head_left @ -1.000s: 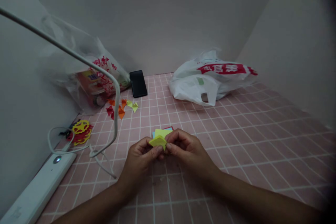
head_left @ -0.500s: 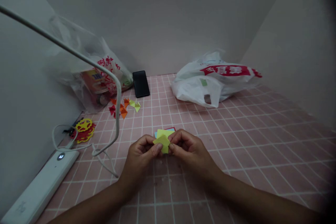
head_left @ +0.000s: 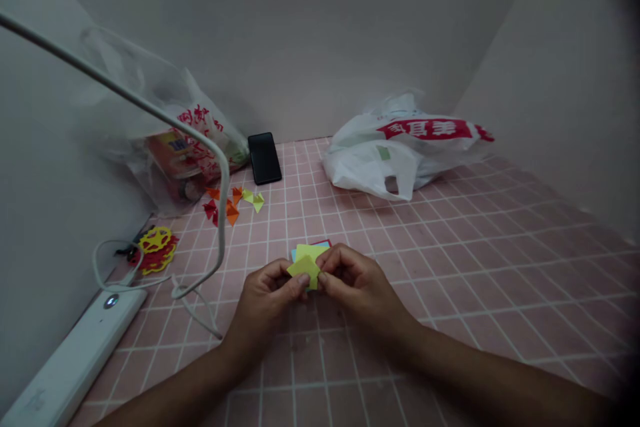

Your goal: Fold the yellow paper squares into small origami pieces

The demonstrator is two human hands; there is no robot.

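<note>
In the head view, the yellow paper (head_left: 304,271) has tipped since a second ago: its creased, ridged top has given way to a broad, flat face, pointed at 12 o'clock. The left hand (head_left: 270,290) and right hand (head_left: 361,280) stay about where they were.

The paper is between the two hands, at the clock's centre, noon being away from the person. The left hand, coming in from 8 o'clock, pinches its near left part, the thumb pressed on the face and the fingers behind. The right hand, from 4 o'clock, nips its right edge between thumb and forefinger, the other fingers curled.

Just beyond at 12 o'clock, on the pink tiled table (head_left: 475,267), lies a stack (head_left: 310,251) of yellow, blue and red sheets, partly hidden by the paper and the right hand.

At 10 o'clock are small folded pieces (head_left: 233,213) in red, orange and yellow; behind them stands a clear bag (head_left: 200,163) with red print. A dark phone (head_left: 265,159) lies at 11, and a white bag (head_left: 370,167) between 1 and 2. Yellow and red cutouts (head_left: 156,251) sit at 9, near a white device (head_left: 83,357) and a looping cable (head_left: 223,213).
</note>
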